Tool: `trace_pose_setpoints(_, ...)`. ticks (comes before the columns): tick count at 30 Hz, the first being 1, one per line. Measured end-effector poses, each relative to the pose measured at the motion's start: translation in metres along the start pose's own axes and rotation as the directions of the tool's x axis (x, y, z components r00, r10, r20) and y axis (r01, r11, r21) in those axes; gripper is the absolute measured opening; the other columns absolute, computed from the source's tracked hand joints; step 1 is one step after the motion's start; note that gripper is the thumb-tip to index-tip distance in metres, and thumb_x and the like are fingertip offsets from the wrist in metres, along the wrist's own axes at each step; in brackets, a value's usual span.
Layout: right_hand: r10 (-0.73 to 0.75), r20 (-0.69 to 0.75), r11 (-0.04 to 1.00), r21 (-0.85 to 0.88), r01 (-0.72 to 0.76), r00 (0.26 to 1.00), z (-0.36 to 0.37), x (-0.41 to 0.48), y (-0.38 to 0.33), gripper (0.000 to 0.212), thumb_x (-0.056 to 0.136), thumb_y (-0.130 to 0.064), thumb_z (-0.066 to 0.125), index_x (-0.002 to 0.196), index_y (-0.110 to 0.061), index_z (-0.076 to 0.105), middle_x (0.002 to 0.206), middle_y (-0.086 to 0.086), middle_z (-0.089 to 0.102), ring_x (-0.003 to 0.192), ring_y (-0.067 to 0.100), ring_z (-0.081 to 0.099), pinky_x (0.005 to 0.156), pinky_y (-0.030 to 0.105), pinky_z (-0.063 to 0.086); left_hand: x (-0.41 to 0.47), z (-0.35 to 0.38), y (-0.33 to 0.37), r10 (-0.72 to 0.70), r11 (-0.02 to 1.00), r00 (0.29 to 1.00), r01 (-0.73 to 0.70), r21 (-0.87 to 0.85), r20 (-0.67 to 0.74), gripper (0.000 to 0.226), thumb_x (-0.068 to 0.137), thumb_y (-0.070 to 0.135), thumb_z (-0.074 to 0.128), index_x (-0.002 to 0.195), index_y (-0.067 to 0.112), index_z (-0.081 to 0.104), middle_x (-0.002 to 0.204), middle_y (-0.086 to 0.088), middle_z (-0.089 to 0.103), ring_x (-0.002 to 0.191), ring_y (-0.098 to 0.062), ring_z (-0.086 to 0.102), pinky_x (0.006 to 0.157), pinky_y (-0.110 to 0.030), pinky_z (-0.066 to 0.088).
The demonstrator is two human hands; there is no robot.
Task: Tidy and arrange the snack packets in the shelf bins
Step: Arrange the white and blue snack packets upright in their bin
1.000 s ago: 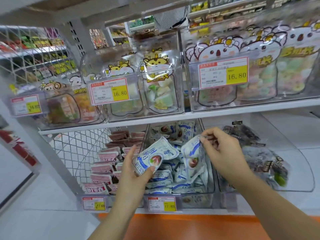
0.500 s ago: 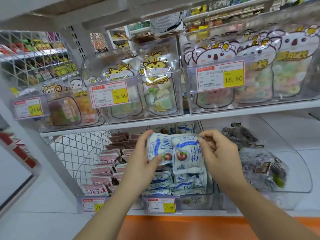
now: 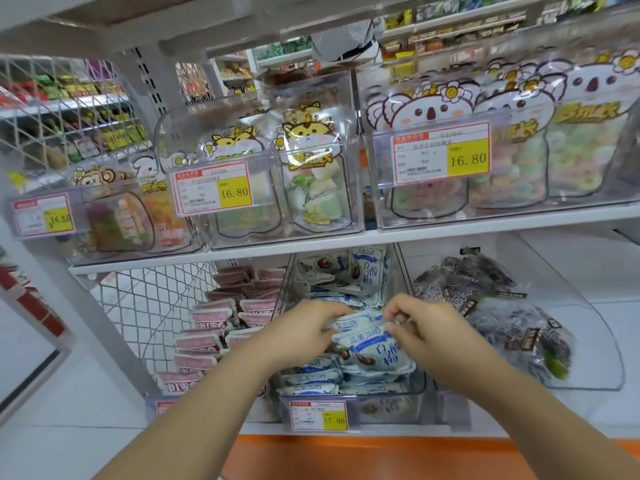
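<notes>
White shop shelf (image 3: pixel 450 225), clear rigid bin (image 3: pixel 391 408) of glossy, puffy blue-white packets (image 3: pixel 375 353)

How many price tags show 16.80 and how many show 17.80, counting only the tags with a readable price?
16.80 tags: 3
17.80 tag: 1
Total: 4
A fifth tag, lower left, is half hidden, so it is not counted.

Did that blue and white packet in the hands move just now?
Yes: the packet sank toward the middle bin, ending nearer the 17.80 price tag.
</notes>
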State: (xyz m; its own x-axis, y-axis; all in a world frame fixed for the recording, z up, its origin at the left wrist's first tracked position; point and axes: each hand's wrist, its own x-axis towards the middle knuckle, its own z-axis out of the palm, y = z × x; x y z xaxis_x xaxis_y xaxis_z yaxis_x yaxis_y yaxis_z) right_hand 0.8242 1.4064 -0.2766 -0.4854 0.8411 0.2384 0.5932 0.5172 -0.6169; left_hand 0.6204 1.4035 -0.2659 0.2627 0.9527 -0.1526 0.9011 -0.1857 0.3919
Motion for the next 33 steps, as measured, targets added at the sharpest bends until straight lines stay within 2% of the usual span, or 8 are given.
trace_pose_setpoints(5, 0.005, 0.102, 0.979, -0.204, 0.016, 0.995, -0.002, -0.002, 0.0, 0.007, 0.095, -0.031, 0.051, 0.092, -0.034, 0.057, 0.071, -0.019, 0.055, 0.062, -0.008, 0.048, 0.068, 0.008, 0.034, 0.018, 0.009, -0.004, -0.068, 0.988, 0.972, 0.096, -0.118, 0.224, 0.033, 0.1, 0.018, 0.046, 0.132, 0.02, 0.053, 0.134, 0.003, 0.054, 0.118, -0.009, 0.05, 0.088, -0.015, 0.038)
trace_pose_setpoints(8, 0.012, 0.146, 0.934, -0.356, 0.041, 0.989, 0.002, 0.0, 0.004, 0.014, 0.094, -0.04, 0.05, 0.098, -0.034, 0.061, 0.088, -0.018, 0.059, 0.095, 0.0, 0.045, 0.1, 0.025, 0.019, 0.016, -0.002, -0.003, -0.111, 0.858, 0.922, 0.277, -0.433, 0.371, 0.031, 0.101, 0.032, 0.038, 0.123, 0.028, 0.059, 0.132, 0.004, 0.054, 0.115, -0.009, 0.05, 0.095, -0.021, 0.042)
trace_pose_setpoints(11, 0.067, 0.24, 0.906, -0.422, 0.042, 0.968, 0.005, 0.001, 0.004, 0.014, 0.096, -0.028, 0.048, 0.098, -0.033, 0.061, 0.088, -0.02, 0.054, 0.109, 0.004, 0.04, 0.117, 0.039, -0.004, 0.011, -0.004, 0.006, -0.06, 0.908, 0.907, 0.223, -0.355, 0.416, 0.044, 0.099, 0.048, 0.032, 0.133, 0.029, 0.051, 0.138, 0.013, 0.047, 0.12, -0.007, 0.049, 0.109, -0.027, 0.033)
trace_pose_setpoints(15, 0.075, 0.359, 0.851, -0.509, 0.128, 0.93, 0.005, -0.007, 0.004, 0.029, 0.095, -0.023, 0.049, 0.12, -0.032, 0.06, 0.125, -0.008, 0.058, 0.138, 0.006, 0.022, 0.109, 0.049, -0.022, 0.001, 0.014, 0.012, 0.093, 0.996, 0.903, -0.086, -0.035, 0.419, 0.048, 0.097, 0.046, 0.041, 0.144, 0.036, 0.033, 0.145, 0.011, 0.042, 0.127, -0.007, 0.043, 0.105, -0.024, 0.033)
trace_pose_setpoints(18, 0.026, 0.347, 0.927, -0.36, 0.107, 0.938, -0.004, -0.011, 0.009, 0.021, 0.092, -0.037, 0.055, 0.11, -0.035, 0.066, 0.117, -0.018, 0.062, 0.133, -0.002, 0.03, 0.113, 0.043, -0.017, -0.002, 0.021, 0.008, 0.105, 0.992, 0.919, -0.121, 0.019, 0.381, 0.046, 0.1, 0.037, 0.041, 0.145, 0.034, 0.032, 0.142, 0.002, 0.047, 0.121, -0.014, 0.047, 0.098, -0.024, 0.038)
trace_pose_setpoints(23, -0.014, 0.001, 0.975, -0.222, 0.014, 1.0, -0.019, -0.002, 0.02, 0.024, 0.092, -0.032, 0.057, 0.113, -0.03, 0.068, 0.112, -0.016, 0.065, 0.109, 0.003, 0.05, 0.105, 0.024, 0.034, 0.013, -0.001, 0.013, 0.012, 0.995, 0.891, 0.036, -0.096, 0.454, 0.05, 0.095, 0.052, 0.039, 0.138, 0.027, 0.047, 0.141, 0.012, 0.046, 0.123, -0.003, 0.045, 0.105, -0.022, 0.031)
trace_pose_setpoints(28, 0.057, -0.049, 0.979, -0.193, -0.065, 0.997, -0.016, 0.004, 0.024, 0.023, 0.093, -0.025, 0.057, 0.112, -0.024, 0.069, 0.111, -0.01, 0.067, 0.103, 0.007, 0.056, 0.09, 0.017, 0.038, 0.044, 0.01, 0.026, -0.1, 0.888, 0.957, 0.209, -0.409, 0.271, 0.034, 0.096, 0.048, 0.042, 0.092, 0.019, 0.059, 0.086, 0.003, 0.066, 0.071, -0.009, 0.063, 0.074, -0.027, 0.051)
trace_pose_setpoints(33, 0.139, -0.116, 0.985, -0.084, -0.149, 0.984, -0.013, 0.008, 0.033, 0.018, 0.091, -0.021, 0.06, 0.104, -0.025, 0.072, 0.099, -0.012, 0.07, 0.073, -0.007, 0.053, 0.066, 0.005, 0.039, 0.064, 0.025, 0.045, -0.145, 0.954, 0.97, 0.189, -0.232, 0.193, 0.024, 0.086, 0.04, 0.061, 0.082, 0.018, 0.052, 0.068, -0.001, 0.056, 0.055, -0.015, 0.051, 0.058, -0.026, 0.042)
